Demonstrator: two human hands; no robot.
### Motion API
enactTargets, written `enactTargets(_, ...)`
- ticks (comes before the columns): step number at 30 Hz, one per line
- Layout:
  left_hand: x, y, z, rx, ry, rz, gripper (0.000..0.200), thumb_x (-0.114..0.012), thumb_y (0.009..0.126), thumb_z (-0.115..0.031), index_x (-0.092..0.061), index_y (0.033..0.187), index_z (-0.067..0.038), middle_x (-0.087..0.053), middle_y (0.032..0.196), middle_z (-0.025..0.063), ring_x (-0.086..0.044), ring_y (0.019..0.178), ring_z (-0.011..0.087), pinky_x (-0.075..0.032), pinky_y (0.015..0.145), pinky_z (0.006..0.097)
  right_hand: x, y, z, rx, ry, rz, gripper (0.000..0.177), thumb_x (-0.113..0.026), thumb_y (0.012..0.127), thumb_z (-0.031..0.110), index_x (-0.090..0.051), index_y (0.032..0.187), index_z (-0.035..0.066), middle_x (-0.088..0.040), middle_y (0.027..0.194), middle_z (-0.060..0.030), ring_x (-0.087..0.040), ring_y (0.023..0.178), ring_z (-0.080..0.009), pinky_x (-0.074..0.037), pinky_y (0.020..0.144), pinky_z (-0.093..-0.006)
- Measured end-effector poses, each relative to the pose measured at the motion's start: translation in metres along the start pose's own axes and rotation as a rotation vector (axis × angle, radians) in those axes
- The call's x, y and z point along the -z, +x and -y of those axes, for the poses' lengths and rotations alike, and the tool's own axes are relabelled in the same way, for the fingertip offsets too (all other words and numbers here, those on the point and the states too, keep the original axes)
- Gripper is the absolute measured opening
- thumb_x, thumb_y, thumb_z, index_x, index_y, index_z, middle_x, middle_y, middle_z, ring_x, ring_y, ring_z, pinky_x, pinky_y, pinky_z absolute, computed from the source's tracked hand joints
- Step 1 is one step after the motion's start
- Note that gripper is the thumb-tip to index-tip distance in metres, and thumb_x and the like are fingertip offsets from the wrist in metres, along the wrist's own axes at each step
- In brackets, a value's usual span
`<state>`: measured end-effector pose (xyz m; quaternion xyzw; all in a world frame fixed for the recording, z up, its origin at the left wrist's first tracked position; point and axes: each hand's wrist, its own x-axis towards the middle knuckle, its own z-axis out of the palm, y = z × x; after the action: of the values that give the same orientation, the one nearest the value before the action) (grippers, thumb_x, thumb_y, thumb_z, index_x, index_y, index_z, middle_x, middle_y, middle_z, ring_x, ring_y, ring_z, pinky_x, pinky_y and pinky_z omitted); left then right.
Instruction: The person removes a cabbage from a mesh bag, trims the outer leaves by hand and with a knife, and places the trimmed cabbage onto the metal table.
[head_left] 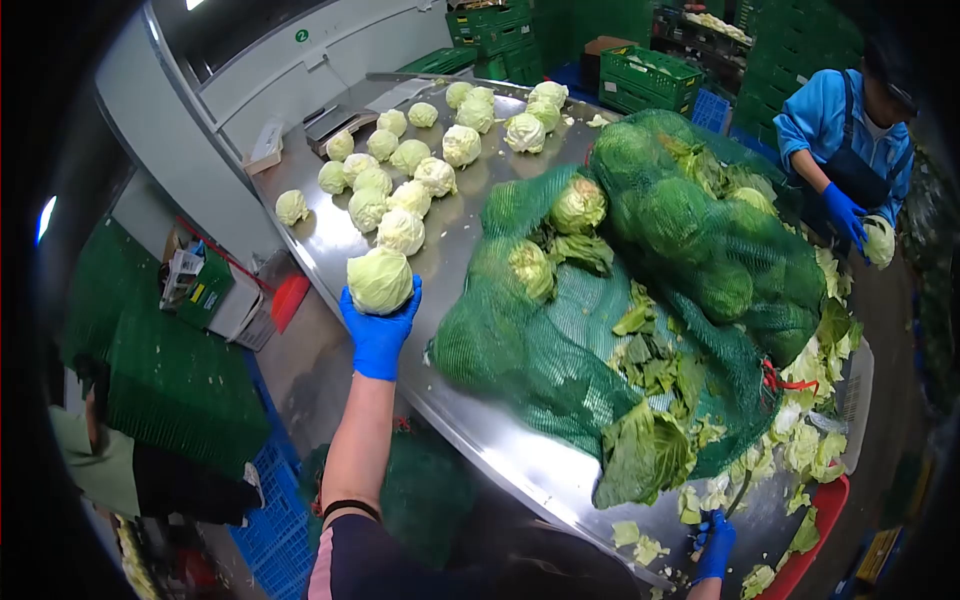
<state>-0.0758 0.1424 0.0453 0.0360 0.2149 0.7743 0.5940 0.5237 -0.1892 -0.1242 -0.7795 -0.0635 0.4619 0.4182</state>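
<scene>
My left hand (384,335), in a blue glove, grips a pale green trimmed cabbage (380,281) from below at the near left edge of the metal table. Just beyond it lies a group of similar bare cabbages (400,231). My right hand (714,546), gloved in blue too, is low at the near right, closed around what looks like a knife (740,494) with a thin dark blade pointing away from me. Loose cabbage leaves (647,549) lie beside that hand. Between my hands, a large green net bag (570,385) holds cabbages and torn leaves.
Across the metal table (447,388), a second net bag (690,225) bulges with cabbages. A co-worker (845,150) in blue gloves handles a cabbage (879,241) at the right. A red bin (826,530) stands at the near right. Green crates (650,78) stand behind; another person (150,465) is at left.
</scene>
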Motion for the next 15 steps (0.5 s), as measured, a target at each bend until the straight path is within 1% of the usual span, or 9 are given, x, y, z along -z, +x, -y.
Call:
enactTargets(1,0.006,0.024,0.001,0.009,-0.004,0.007,0.066,-0.046,0.083,-0.053,-0.044,0.136,-0.014,-0.045,0.138,0.0165,-0.048,0.121,0.0380,-0.043,0.097,0.0574,-0.011,-0.005,0.006,0.004,0.007,-0.009,0.027,-0.057,0.092,0.035,-0.063,0.089,0.009,-0.052,0.058,0.0001,-0.042,0.038,-0.0095,-0.032,0.033,-0.0263)
enactTargets(4,0.018,0.087,0.001,-0.033,0.035,-0.090,0.061,-0.045,0.084,-0.054,-0.049,0.133,-0.017,-0.045,0.140,0.0099,-0.046,0.124,0.0353,-0.038,0.098,0.0622,-0.038,-0.024,0.030,0.126,-0.023,-0.059,0.025,-0.057,0.091,0.031,-0.063,0.090,0.007,-0.052,0.057,-0.0009,-0.041,0.037,-0.0101,-0.032,0.032,-0.0266)
enactTargets(6,0.016,0.124,0.000,-0.066,0.032,-0.054,0.070,-0.041,0.085,-0.061,-0.038,0.142,-0.019,-0.035,0.148,0.0103,-0.036,0.133,0.0330,-0.030,0.106,0.0607,-0.043,-0.027,0.037,0.154,0.033,-0.125,0.024,-0.057,0.090,0.029,-0.064,0.096,0.006,-0.052,0.058,-0.0015,-0.041,0.037,-0.0101,-0.032,0.032,-0.0260)
enactTargets(7,0.017,0.147,-0.003,-0.047,0.025,-0.058,0.070,-0.041,0.085,-0.061,-0.038,0.142,-0.019,-0.035,0.148,0.0103,-0.036,0.133,0.0330,-0.030,0.106,0.0607,-0.045,-0.029,0.039,0.154,0.031,-0.145,0.024,-0.057,0.090,0.029,-0.064,0.096,0.006,-0.052,0.058,-0.0015,-0.041,0.037,-0.0101,-0.032,0.032,-0.0260)
enactTargets(9,0.027,0.197,-0.013,-0.115,-0.103,-0.046,0.078,-0.045,0.084,-0.064,-0.027,0.147,-0.022,-0.026,0.152,0.0123,-0.029,0.137,0.0348,-0.027,0.108,0.0616,-0.048,-0.034,0.041,0.096,0.068,-0.186,0.022,-0.057,0.091,0.025,-0.064,0.097,0.006,-0.055,0.059,-0.0035,-0.041,0.035,-0.0105,-0.033,0.031,-0.0274)
enactTargets(11,0.017,0.227,-0.018,-0.119,-0.133,0.001,0.080,-0.051,0.082,-0.065,-0.031,0.145,-0.021,-0.027,0.150,0.0116,-0.033,0.133,0.0390,-0.032,0.103,0.0637,-0.051,-0.042,0.040,0.059,0.058,-0.209,0.024,-0.058,0.090,0.028,-0.065,0.100,0.007,-0.053,0.060,-0.0018,-0.042,0.038,-0.0098,-0.032,0.032,-0.0263)
enactTargets(12,-0.026,0.202,-0.001,-0.210,0.014,-0.075,0.072,-0.052,0.085,-0.058,-0.033,0.143,-0.019,-0.026,0.150,0.0163,-0.035,0.131,0.0420,-0.033,0.103,0.0632,-0.052,-0.045,0.036,0.053,0.065,-0.212,0.023,-0.058,0.090,0.028,-0.065,0.100,0.007,-0.053,0.061,-0.0019,-0.042,0.038,-0.0100,-0.032,0.032,-0.0266)
enactTargets(13,-0.030,0.208,0.006,-0.175,0.181,0.101,0.059,-0.052,0.091,-0.044,-0.037,0.140,-0.015,-0.034,0.144,0.0208,-0.043,0.125,0.0427,-0.038,0.102,0.0590,-0.053,-0.049,0.031,0.046,0.071,-0.212,0.023,-0.058,0.090,0.027,-0.065,0.100,0.008,-0.054,0.061,-0.0019,-0.042,0.038,-0.0102,-0.032,0.032,-0.0269)
enactTargets(15,-0.050,0.197,0.039,-0.026,0.477,0.529,0.044,-0.051,0.094,-0.032,-0.046,0.133,-0.012,-0.048,0.133,0.0199,-0.051,0.118,0.0379,-0.044,0.100,0.0502,-0.060,-0.054,0.028,0.027,0.076,-0.245,0.023,-0.058,0.091,0.026,-0.065,0.099,0.006,-0.054,0.060,-0.0030,-0.041,0.036,-0.0110,-0.033,0.032,-0.0275)
